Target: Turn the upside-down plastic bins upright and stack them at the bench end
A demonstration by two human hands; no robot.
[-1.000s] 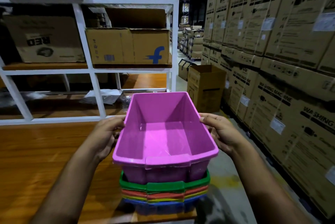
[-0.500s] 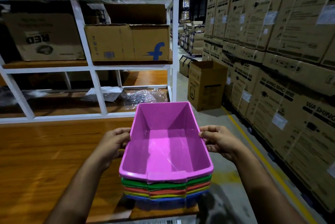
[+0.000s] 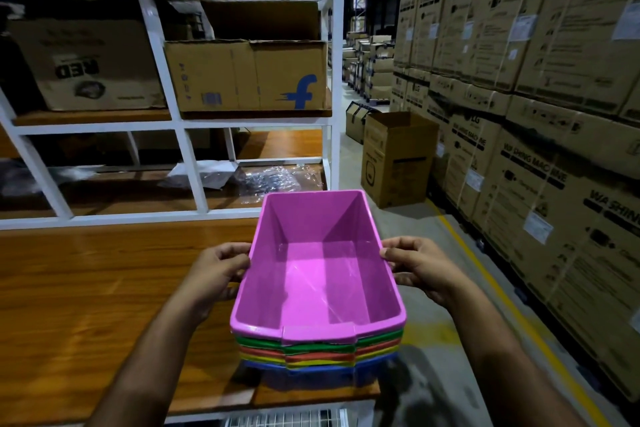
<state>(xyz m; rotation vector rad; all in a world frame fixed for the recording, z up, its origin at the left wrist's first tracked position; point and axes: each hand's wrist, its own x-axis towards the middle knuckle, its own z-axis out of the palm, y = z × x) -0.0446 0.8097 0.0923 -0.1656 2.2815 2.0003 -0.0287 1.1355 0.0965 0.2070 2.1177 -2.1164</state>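
pink bin [image 3: 318, 274] upright, open side up, nothing visible inside. it sits nested as the top of a stack of bins [image 3: 318, 352]; below its rim show the rims of a green, a red-orange, a yellow and a blue one, all upright and squared up together. the stack stands at the right end of the wooden table [image 3: 104, 288], its right side at or just past the table's edge; floor [image 3: 433, 340] with a yellow line lies just right of the stack.

left hand [image 3: 214, 274] on the pink bin's left long rim: grip closed on the rim, fingers curled at its outer edge, thumb on top. right hand [image 3: 420, 267] on the pink bin's right long rim, opposite: grip likewise closed on the rim, thumb on the upper edge, fingers curled beneath. both forearms reach in from the near side of the stack.

beyond the stack, a white metal shelf frame [image 3: 180, 129] rises from the table's far side. on its upper shelf, up and left of the stack, a cardboard box with a blue "f" logo [image 3: 246, 77], and further left another box printed "red" upside down [image 3: 86, 63]. on the lower shelf, just behind the stack, crumpled clear plastic wrap [image 3: 273, 179] and a white sheet.

right of the stack, across the aisle, a wall of stacked washing-machine cartons [image 3: 536, 115]. an open cardboard box [image 3: 398, 156] stands on the floor beyond the stack to the right.
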